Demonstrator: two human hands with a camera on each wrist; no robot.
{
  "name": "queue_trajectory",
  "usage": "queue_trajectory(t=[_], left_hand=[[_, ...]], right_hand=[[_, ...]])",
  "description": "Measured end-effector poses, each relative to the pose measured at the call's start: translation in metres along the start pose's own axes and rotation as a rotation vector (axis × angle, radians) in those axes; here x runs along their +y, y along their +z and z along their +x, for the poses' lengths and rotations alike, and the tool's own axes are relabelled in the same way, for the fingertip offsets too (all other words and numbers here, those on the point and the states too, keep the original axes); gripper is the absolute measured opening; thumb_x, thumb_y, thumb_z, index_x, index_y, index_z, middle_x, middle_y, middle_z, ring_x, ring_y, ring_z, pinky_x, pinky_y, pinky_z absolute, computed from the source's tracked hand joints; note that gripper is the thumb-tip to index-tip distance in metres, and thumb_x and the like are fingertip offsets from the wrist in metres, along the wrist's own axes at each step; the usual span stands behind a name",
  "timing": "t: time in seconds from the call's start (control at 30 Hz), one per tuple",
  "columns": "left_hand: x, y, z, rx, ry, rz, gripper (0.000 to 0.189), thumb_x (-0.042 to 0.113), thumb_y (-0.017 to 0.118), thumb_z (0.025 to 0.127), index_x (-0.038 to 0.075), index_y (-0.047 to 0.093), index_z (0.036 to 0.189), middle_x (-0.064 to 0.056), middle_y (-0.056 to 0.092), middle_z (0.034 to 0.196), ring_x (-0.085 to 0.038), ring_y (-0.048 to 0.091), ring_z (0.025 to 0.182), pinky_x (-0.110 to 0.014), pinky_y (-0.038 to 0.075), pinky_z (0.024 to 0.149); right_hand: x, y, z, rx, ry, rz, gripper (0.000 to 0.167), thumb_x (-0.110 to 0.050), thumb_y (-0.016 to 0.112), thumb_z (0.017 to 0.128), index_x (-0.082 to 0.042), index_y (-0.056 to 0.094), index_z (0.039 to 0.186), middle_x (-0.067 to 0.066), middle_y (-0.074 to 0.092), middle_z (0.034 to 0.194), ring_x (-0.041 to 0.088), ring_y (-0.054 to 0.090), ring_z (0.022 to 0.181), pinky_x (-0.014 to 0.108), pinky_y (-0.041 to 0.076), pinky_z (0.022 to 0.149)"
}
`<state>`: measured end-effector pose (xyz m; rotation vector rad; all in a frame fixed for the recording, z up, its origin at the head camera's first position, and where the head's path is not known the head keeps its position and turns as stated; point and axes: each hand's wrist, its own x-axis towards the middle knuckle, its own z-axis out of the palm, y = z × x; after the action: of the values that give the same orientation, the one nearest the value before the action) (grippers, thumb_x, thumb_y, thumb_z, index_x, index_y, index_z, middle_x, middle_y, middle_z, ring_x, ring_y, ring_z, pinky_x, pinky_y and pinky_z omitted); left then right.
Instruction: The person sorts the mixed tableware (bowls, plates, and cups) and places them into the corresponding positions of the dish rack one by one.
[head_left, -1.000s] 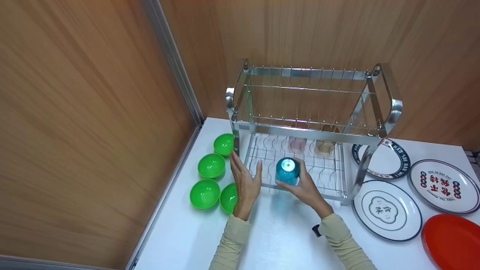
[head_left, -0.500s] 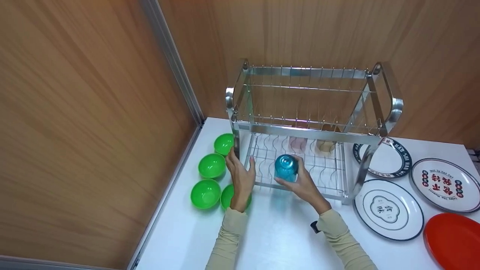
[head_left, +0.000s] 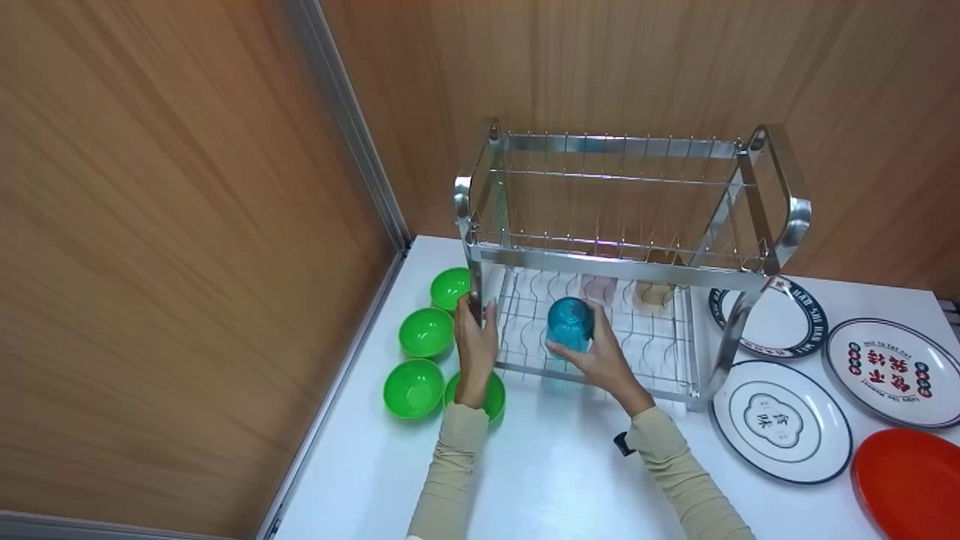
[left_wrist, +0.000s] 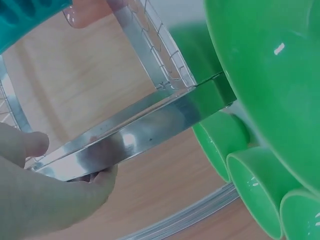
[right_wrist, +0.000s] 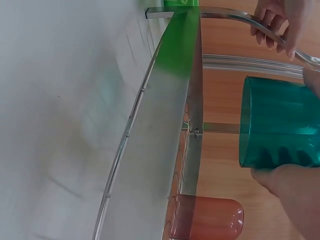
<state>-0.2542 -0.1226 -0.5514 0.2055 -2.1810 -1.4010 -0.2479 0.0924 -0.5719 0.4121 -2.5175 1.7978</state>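
Observation:
In the head view my right hand (head_left: 606,364) grips a teal see-through cup (head_left: 568,324) by its side. The cup is upside down, its mouth facing the rack's lower shelf; the right wrist view shows the cup's rim (right_wrist: 244,122) apart from the wires. My left hand (head_left: 476,352) holds the left front post of the metal dish rack (head_left: 622,268), its thumb and fingers on either side of the post (left_wrist: 135,135) in the left wrist view. Farther back on the lower shelf stand a pink cup (head_left: 598,289) and an amber cup (head_left: 654,295).
Several green bowls (head_left: 414,388) stand left of the rack, one close by my left wrist. To the right lie white plates (head_left: 772,420) with printed designs and a red plate (head_left: 911,480). Wood-grain panels (head_left: 630,67) close off the back and left side.
My left hand has moved left and closed round the rack's post. My right hand has carried the teal cup slightly farther back over the lower shelf.

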Motion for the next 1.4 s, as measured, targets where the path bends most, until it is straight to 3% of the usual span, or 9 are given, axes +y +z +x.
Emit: queue_trajectory(t=[0.17,0.37,0.5,0.67,0.87,1.03,1.4], left_hand=[[-0.004,0.000,0.009,-0.049,-0.022,-0.023,0.022,0.018,0.058,0.106,-0.003,0.052,0.113,-0.012,0.054,0.087,-0.028,0.057,0.082,-0.045,0.050,0.073],[-0.011,0.002,0.015,-0.084,-0.027,0.012,0.020,0.018,0.056,0.107,-0.001,0.054,0.102,-0.003,0.045,0.072,-0.021,0.048,0.067,-0.038,0.042,0.059],[-0.017,0.004,0.019,-0.086,-0.040,0.016,0.022,0.017,0.057,0.107,0.003,0.054,0.091,-0.001,0.043,0.069,-0.018,0.046,0.065,-0.035,0.039,0.059],[-0.023,0.007,0.022,-0.033,-0.067,0.034,0.030,0.016,0.057,0.106,0.009,0.050,0.077,-0.001,0.042,0.065,-0.019,0.046,0.064,-0.035,0.040,0.061],[-0.025,0.014,0.026,0.035,-0.074,0.067,0.040,0.008,0.057,0.100,0.015,0.039,0.064,0.002,0.034,0.059,-0.022,0.043,0.061,-0.039,0.042,0.060],[-0.027,0.019,0.027,0.055,-0.082,0.086,0.040,0.007,0.058,0.097,0.016,0.037,0.064,0.002,0.033,0.059,-0.024,0.045,0.063,-0.043,0.044,0.062],[-0.029,0.021,0.023,0.071,-0.071,0.122,0.037,0.005,0.059,0.096,0.014,0.040,0.066,-0.003,0.040,0.061,-0.030,0.051,0.067,-0.052,0.049,0.069]], right_hand=[[-0.001,0.003,0.014,-0.007,0.013,0.011,0.098,-0.038,0.085,0.086,-0.013,0.023,0.157,0.019,0.031,0.159,0.043,0.032,0.147,0.066,0.030,0.116],[-0.004,0.009,0.032,-0.011,-0.005,0.004,0.094,-0.036,0.085,0.086,-0.013,0.026,0.156,0.017,0.035,0.158,0.041,0.034,0.147,0.065,0.030,0.117],[-0.007,0.014,0.043,-0.010,-0.002,-0.010,0.093,-0.035,0.086,0.085,-0.014,0.027,0.155,0.017,0.036,0.158,0.042,0.035,0.145,0.065,0.031,0.116],[-0.006,0.020,0.054,-0.019,0.004,-0.011,0.095,-0.037,0.084,0.087,-0.012,0.024,0.156,0.019,0.033,0.158,0.042,0.034,0.146,0.063,0.031,0.117],[-0.002,0.024,0.068,-0.027,0.012,0.031,0.108,-0.038,0.082,0.089,-0.020,0.006,0.164,0.015,0.023,0.164,0.040,0.028,0.149,0.058,0.029,0.120],[0.005,0.024,0.076,-0.016,0.058,0.063,0.110,-0.038,0.081,0.090,-0.025,0.001,0.165,0.012,0.020,0.166,0.036,0.025,0.151,0.054,0.027,0.122],[0.016,0.025,0.093,-0.055,0.100,0.031,0.106,-0.033,0.079,0.092,-0.023,0.003,0.165,0.012,0.021,0.167,0.035,0.022,0.154,0.052,0.024,0.123]])
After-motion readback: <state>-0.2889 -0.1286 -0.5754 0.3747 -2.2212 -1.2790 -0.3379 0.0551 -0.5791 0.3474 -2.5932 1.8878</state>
